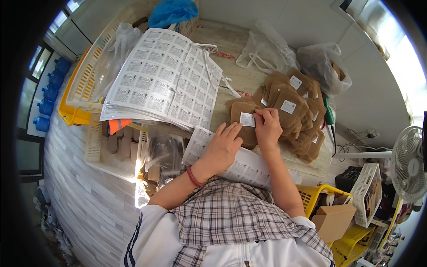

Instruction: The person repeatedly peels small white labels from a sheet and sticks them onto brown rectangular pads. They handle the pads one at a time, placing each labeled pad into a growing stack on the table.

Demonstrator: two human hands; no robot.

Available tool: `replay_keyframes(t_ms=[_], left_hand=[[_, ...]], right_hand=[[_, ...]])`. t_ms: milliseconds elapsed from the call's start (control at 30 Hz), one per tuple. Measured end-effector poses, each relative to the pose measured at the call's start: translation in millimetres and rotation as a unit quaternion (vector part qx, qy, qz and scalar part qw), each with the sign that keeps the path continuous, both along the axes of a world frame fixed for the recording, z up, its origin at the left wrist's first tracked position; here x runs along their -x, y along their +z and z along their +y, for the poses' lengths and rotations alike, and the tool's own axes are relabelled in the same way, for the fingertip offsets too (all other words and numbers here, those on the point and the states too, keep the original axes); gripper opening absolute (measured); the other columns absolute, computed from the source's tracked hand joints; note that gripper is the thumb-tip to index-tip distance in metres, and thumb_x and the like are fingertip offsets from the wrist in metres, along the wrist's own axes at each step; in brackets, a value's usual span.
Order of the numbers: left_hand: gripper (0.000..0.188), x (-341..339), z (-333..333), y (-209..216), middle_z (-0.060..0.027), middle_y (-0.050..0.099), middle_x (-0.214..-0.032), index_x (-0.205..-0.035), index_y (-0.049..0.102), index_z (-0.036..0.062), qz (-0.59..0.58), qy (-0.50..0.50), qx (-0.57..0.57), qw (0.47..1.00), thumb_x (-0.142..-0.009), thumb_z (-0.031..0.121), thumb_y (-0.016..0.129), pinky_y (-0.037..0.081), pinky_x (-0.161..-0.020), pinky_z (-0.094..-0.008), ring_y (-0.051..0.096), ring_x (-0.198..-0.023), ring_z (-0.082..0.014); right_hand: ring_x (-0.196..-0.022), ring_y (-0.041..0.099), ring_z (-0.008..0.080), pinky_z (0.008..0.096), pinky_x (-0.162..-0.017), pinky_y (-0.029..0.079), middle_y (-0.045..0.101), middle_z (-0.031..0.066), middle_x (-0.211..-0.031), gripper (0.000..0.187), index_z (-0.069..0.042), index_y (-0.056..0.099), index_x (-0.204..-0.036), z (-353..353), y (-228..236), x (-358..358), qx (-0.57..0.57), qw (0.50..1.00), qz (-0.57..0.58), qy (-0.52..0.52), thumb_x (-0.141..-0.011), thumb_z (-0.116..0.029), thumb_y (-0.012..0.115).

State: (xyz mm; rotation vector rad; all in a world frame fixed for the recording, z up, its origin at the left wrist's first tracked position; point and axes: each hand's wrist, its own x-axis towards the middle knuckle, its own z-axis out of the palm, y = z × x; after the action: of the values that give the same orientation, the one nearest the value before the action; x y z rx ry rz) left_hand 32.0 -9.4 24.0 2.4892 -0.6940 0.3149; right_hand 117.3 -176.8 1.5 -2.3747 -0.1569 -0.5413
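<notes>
the right hand (267,127) pinches a small white label (247,119) at its right edge, fingertips closed on it, and presses it onto the brown pouch (243,122) lying in the middle of the surface (235,53), just in front of the person. the left hand (222,149) lies flat and open, holding nothing; its fingers spread on the near left part of the pouch, which seems meant to keep the pouch from sliding while the label goes on straight.

under the left wrist and forearm sits a sheet of labels (242,167), near at hand, likely so that the next label can be peeled off without reaching. a larger stack of label sheets (162,78) fans out on the far left of the surface, partly overhanging a white crate (95,66) with a yellow crate (71,113) below it.

to the right of the pouch, a pile of labelled pouches (293,111) overlaps in a loose fan, each showing a white square, so finished pieces appear to be set aside on the right-hand side. beyond it lie two clear plastic bags (320,64), one holding more brown pieces. a blue bag (173,11) sits at the far edge. a white fan (409,162) stands at the right, and a cardboard box (333,220) rests near the person's right elbow.
</notes>
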Motion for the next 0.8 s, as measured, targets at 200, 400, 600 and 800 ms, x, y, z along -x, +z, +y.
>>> replay_keyframes(t_ms=[200,400,600,800], left_hand=[[0.008,-0.1,3.1,-1.4,-0.0261,0.047,-0.139,-0.088,0.057,-0.0021,0.015,-0.009,0.055,0.998,-0.086,0.005,0.061,0.036,-0.11,-0.0543,0.046,-0.131,-0.0432],[0.008,5.8,3.3,3.5,-0.0251,0.049,-0.137,-0.086,0.058,-0.002,0.004,-0.005,0.055,0.998,-0.086,0.005,0.061,0.038,-0.109,-0.0515,0.047,-0.131,-0.0419],[0.008,6.6,2.5,2.8,-0.025,0.052,-0.134,-0.087,0.058,-0.0019,0.0,-0.008,0.04,0.999,-0.085,0.005,0.061,0.037,-0.109,-0.0506,0.047,-0.13,-0.0413],[0.007,2.8,5.8,2.9,-0.0245,0.051,-0.136,-0.088,0.059,-0.0015,0.021,-0.024,0.039,0.999,-0.087,0.005,0.061,0.038,-0.108,-0.0509,0.047,-0.13,-0.0421]], right_hand=[[-0.077,0.062,0.0194,0.0317,-0.071,0.05,0.061,0.005,-0.09,0.013,-0.009,0.07,-0.1,-8.2,-1.2,-13.5,-0.113,0.992,0.033,0.043,-0.088,-0.005,0.069],[-0.075,0.053,0.011,0.0274,-0.071,0.046,0.059,0.0022,-0.087,0.011,-0.005,0.069,-0.102,-31.1,-8.5,-16.5,-0.286,0.955,0.078,0.035,-0.093,-0.003,0.064],[-0.074,0.059,0.0167,0.0306,-0.069,0.049,0.061,0.0049,-0.09,0.01,-0.007,0.072,-0.1,-25.5,0.9,-13.4,-0.158,0.985,0.035,0.055,-0.091,-0.008,0.068],[-0.076,0.065,0.0228,0.0357,-0.069,0.052,0.062,0.0051,-0.092,0.01,-0.011,0.073,-0.096,-16.1,-3.0,-16.4,-0.018,0.999,0.043,0.024,-0.086,-0.013,0.073]])
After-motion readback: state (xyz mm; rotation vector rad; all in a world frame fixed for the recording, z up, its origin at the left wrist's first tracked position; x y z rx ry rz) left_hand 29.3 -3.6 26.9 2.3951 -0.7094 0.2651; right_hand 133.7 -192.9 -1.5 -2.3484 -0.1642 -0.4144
